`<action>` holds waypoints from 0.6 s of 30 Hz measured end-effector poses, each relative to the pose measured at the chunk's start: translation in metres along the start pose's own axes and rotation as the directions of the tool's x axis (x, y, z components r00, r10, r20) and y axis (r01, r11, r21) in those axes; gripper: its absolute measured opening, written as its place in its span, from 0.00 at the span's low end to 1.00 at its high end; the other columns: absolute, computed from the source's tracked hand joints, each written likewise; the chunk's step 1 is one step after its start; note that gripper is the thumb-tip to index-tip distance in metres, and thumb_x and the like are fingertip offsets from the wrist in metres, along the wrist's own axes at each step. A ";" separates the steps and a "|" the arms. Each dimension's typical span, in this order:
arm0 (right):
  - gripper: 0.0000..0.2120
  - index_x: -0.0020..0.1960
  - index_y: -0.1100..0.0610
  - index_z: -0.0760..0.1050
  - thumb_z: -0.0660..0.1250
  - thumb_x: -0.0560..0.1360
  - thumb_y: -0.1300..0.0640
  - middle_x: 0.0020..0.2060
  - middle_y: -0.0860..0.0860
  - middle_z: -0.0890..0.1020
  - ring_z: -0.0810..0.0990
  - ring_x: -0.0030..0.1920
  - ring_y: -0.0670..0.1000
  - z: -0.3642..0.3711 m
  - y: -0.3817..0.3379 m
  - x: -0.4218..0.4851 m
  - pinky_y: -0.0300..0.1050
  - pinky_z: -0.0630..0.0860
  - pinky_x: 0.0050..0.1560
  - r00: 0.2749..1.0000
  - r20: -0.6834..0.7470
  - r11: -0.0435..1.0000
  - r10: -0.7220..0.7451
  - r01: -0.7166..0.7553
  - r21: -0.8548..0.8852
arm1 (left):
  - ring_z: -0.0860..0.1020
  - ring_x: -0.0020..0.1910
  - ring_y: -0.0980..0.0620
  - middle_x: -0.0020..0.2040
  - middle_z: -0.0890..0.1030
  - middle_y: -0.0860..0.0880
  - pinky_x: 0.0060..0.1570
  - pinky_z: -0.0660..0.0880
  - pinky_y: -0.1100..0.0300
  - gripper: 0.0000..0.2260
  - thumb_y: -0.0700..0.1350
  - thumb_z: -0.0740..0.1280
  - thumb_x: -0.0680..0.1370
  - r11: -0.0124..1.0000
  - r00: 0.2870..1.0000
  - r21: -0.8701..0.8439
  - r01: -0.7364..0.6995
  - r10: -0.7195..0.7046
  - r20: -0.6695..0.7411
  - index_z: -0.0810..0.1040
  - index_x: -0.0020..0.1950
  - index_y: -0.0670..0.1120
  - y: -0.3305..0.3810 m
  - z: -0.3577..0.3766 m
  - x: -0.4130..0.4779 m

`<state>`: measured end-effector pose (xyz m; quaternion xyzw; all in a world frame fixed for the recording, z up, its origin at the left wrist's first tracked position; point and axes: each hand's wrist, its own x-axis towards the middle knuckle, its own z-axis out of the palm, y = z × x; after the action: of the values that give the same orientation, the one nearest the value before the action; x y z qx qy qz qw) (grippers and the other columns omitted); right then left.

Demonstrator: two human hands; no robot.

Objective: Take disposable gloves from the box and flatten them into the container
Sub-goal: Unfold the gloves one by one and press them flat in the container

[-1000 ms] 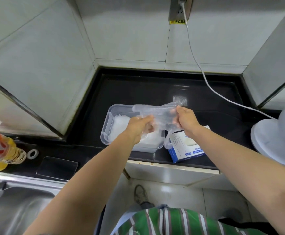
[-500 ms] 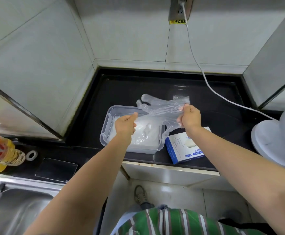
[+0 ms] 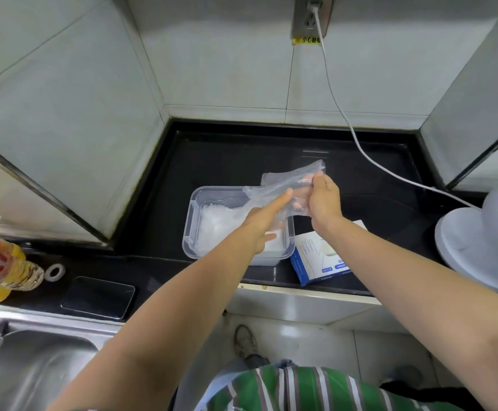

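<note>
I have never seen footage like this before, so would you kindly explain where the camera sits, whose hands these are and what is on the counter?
There is no machine here: a person works with bare hands, and one wide-angle camera worn on the head looks forward and down, so the arms reach in from the bottom. The right hand grips a clear disposable glove above the black counter. The left hand is open, its straight fingers laid against the glove. Below them stands a clear plastic container with a layer of gloves already in it, and to its right lies the blue and white glove box. Further left are a dark phone, a bottle and a steel sink; a white cable runs down from the wall socket.
</note>
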<state>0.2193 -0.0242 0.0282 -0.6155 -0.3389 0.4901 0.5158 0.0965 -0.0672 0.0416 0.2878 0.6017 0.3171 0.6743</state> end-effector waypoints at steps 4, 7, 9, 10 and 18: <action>0.17 0.41 0.54 0.71 0.51 0.85 0.53 0.36 0.48 0.76 0.75 0.37 0.45 -0.005 0.007 -0.001 0.38 0.72 0.41 0.999 -0.029 0.996 -0.023 0.020 -0.087 | 0.80 0.56 0.50 0.56 0.82 0.47 0.59 0.77 0.53 0.25 0.53 0.76 0.71 0.982 0.989 -0.134 -0.136 0.127 -0.078 0.75 0.62 0.42 0.000 -0.002 0.010; 0.17 0.41 0.55 0.71 0.51 0.85 0.52 0.35 0.49 0.75 0.73 0.37 0.46 -0.009 0.011 0.003 0.39 0.70 0.39 0.999 -0.047 0.991 0.004 -0.010 -0.135 | 0.79 0.45 0.54 0.46 0.82 0.50 0.47 0.77 0.62 0.18 0.50 0.74 0.74 0.993 0.993 -0.020 -0.112 0.112 -0.040 0.74 0.57 0.43 0.001 -0.003 0.005; 0.17 0.43 0.57 0.71 0.51 0.85 0.52 0.31 0.49 0.74 0.72 0.33 0.47 -0.011 0.011 0.005 0.39 0.70 0.35 0.998 -0.053 0.984 0.025 -0.034 -0.176 | 0.73 0.37 0.56 0.38 0.76 0.51 0.35 0.72 0.65 0.14 0.52 0.73 0.75 0.987 0.991 0.115 -0.115 0.122 -0.060 0.76 0.54 0.44 -0.001 -0.007 0.001; 0.17 0.44 0.57 0.72 0.51 0.85 0.53 0.29 0.50 0.74 0.72 0.30 0.47 -0.012 0.011 0.004 0.39 0.70 0.32 0.998 -0.057 0.982 0.039 -0.049 -0.180 | 0.70 0.35 0.55 0.36 0.74 0.51 0.32 0.69 0.65 0.12 0.52 0.72 0.75 0.980 0.989 0.161 -0.118 0.130 -0.069 0.77 0.52 0.45 -0.001 -0.011 0.000; 0.15 0.48 0.57 0.72 0.50 0.84 0.52 0.36 0.54 0.80 0.76 0.33 0.51 -0.040 0.003 0.010 0.48 0.78 0.41 0.973 -0.230 0.971 -0.002 -0.053 -0.233 | 0.71 0.31 0.55 0.36 0.75 0.51 0.29 0.67 0.64 0.11 0.54 0.69 0.77 0.918 0.822 0.379 -0.119 0.305 -0.482 0.78 0.51 0.47 -0.014 -0.067 0.001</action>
<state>0.2603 -0.0283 0.0221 -0.7293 -0.3255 0.3788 0.4677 0.0312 -0.0745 0.0230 0.3642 0.7727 0.3521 0.3826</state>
